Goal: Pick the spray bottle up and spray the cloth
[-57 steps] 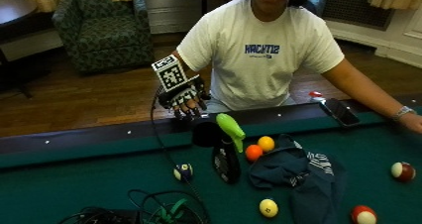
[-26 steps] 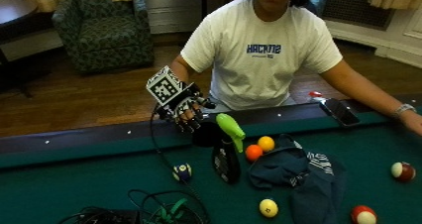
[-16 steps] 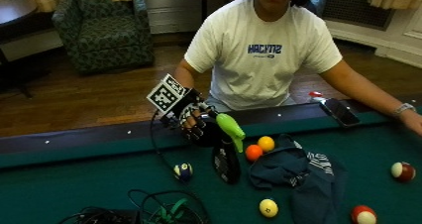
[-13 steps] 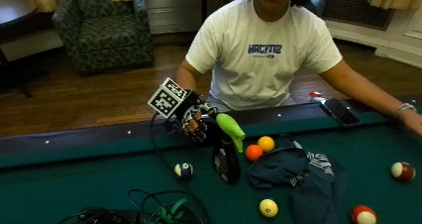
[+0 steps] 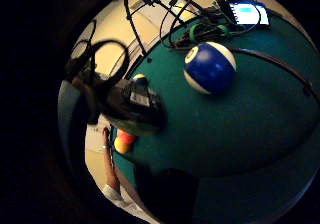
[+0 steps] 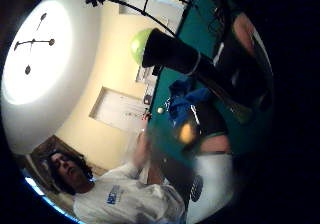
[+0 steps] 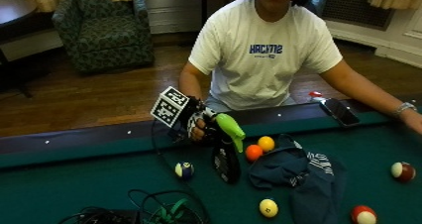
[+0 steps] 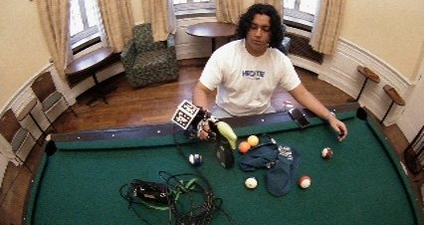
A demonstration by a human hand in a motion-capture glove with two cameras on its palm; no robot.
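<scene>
A green pool table (image 7: pixel 79 184) fills the scene, seen from its near side with a person seated at the far rail. Nearest the viewer, a tangle of cables (image 7: pixel 151 211) lies on the felt at the left. A yellow ball (image 7: pixel 268 207) sits to its right, and a red-and-white ball (image 7: pixel 363 215) lies further right. A dark blue cloth (image 7: pixel 296 172) lies crumpled on the felt right of centre. A second red-and-white ball (image 7: pixel 403 171) rests near the right edge.

Left of the cloth stands the spray bottle (image 7: pixel 226 154), upright on the felt, with a dark body and a bright green spray head. A blue-striped ball (image 7: pixel 184 170) sits on the felt to the bottle's left. An orange-red ball (image 7: pixel 254 152) and an orange-yellow ball (image 7: pixel 266 143) lie just beyond the cloth, beside the bottle.

The gloved right hand (image 7: pixel 198 126) is at the bottle's top, on its left and far side. Its fingers curl toward the bottle's neck beneath the green head; whether they have closed round it cannot be told.

On the far rail at the right lies a dark phone (image 7: pixel 339 112). The person's bare left hand rests at the far right.
</scene>
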